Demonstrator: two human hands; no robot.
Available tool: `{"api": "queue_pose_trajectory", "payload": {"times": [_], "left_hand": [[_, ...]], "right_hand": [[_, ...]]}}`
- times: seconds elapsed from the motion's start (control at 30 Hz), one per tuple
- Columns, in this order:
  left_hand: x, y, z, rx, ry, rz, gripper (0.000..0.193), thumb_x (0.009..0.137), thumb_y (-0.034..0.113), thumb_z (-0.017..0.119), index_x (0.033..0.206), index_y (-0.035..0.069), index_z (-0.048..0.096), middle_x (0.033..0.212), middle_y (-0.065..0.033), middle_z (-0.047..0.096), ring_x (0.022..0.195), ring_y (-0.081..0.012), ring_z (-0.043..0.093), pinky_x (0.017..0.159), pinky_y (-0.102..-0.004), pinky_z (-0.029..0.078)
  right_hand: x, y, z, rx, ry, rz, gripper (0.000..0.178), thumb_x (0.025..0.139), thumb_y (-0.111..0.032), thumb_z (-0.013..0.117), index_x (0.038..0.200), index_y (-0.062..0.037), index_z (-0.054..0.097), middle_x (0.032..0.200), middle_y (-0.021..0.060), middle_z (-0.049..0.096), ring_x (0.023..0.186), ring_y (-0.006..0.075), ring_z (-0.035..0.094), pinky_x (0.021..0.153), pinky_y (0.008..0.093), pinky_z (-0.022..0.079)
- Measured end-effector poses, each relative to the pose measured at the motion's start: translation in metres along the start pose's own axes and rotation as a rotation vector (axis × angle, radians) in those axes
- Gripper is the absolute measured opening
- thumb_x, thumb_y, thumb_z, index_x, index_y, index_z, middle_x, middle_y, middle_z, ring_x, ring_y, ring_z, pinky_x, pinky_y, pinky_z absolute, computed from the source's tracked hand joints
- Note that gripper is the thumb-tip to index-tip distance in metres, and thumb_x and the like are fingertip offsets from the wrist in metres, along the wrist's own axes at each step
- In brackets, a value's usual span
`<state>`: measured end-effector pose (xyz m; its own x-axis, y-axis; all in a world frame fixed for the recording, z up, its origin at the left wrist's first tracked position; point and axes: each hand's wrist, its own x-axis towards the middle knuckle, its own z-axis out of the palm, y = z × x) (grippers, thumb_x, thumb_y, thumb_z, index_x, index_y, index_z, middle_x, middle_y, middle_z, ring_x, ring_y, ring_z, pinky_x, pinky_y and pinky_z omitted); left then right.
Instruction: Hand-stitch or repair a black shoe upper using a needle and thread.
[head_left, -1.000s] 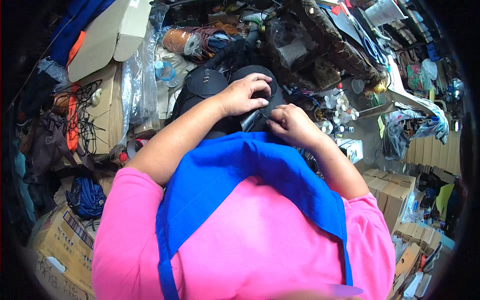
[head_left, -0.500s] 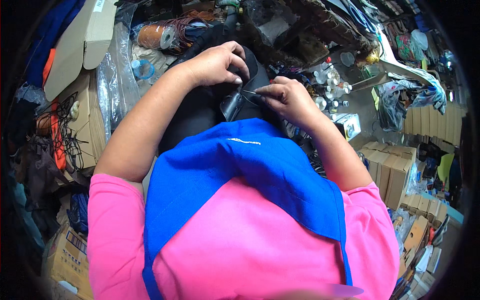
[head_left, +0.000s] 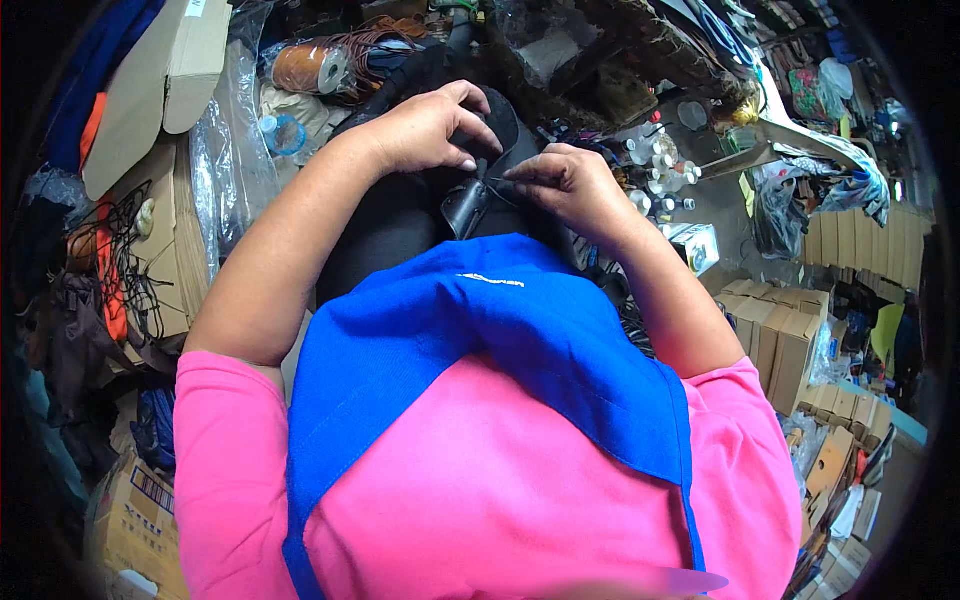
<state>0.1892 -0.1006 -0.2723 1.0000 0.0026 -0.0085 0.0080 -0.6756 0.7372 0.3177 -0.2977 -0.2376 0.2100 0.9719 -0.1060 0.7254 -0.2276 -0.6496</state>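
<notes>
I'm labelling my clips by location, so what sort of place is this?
Probably a cluttered workshop: a shiny black piece sits by the person's left hand and right hand, with an orange-brown spool and stacked cardboard around.

From where I stand, a short line of pale lettering crosses the blue apron (head_left: 480,325), partly lost in its folds. Low on the person's left, a brown carton (head_left: 128,548) carries bold blue characters beneath a dark striped block. Higher up, a white label (head_left: 195,8) with dark print, cut by my view, sits on pale cardboard (head_left: 145,105).
</notes>
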Motion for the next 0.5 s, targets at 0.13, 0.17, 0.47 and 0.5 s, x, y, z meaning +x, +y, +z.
{"api": "queue_pose_trajectory", "payload": {"times": [0.13,0.17,0.47,0.5], "left_hand": [[0.000,0.001,0.000,-0.057,-0.030,-0.061,0.041,0.065,0.006,0.076,0.103,0.020,0.071,0.123,-0.0086,0.047,0.117,-0.0271,0.048,0.100,-0.0350,0.042],[-0.002,0.000,0.000,-0.043,-0.014,-0.035,0.042,0.065,0.006,0.076,0.104,0.020,0.071,0.123,-0.0085,0.047,0.117,-0.0272,0.048,0.101,-0.0350,0.041],[-0.001,0.000,0.001,-0.030,-0.011,-0.034,0.044,0.064,0.006,0.077,0.105,0.021,0.071,0.125,-0.0080,0.048,0.118,-0.0274,0.048,0.101,-0.0353,0.041],[-0.001,-0.002,0.002,-0.045,-0.008,-0.025,0.043,0.064,0.006,0.077,0.104,0.021,0.071,0.125,-0.0081,0.048,0.118,-0.0276,0.048,0.101,-0.0356,0.041]], "right_hand": [[0.001,0.005,0.007,0.011,0.030,-0.059,0.023,0.073,-0.010,0.067,0.096,-0.0098,0.071,0.086,0.0124,0.066,0.081,0.0278,0.065,0.074,0.0349,0.052],[0.001,0.003,0.005,0.011,0.028,-0.062,0.023,0.073,-0.010,0.067,0.096,-0.0098,0.071,0.086,0.0124,0.066,0.081,0.0278,0.065,0.074,0.0349,0.052],[0.005,0.008,0.005,-0.003,-0.024,-0.100,0.023,0.076,-0.010,0.069,0.098,-0.0141,0.072,0.084,0.0105,0.064,0.078,0.0225,0.063,0.073,0.0316,0.050],[0.004,0.010,0.005,0.084,-0.052,-0.024,0.023,0.078,-0.009,0.069,0.101,-0.0136,0.072,0.082,0.0065,0.060,0.077,0.0182,0.059,0.072,0.0289,0.048]]}}
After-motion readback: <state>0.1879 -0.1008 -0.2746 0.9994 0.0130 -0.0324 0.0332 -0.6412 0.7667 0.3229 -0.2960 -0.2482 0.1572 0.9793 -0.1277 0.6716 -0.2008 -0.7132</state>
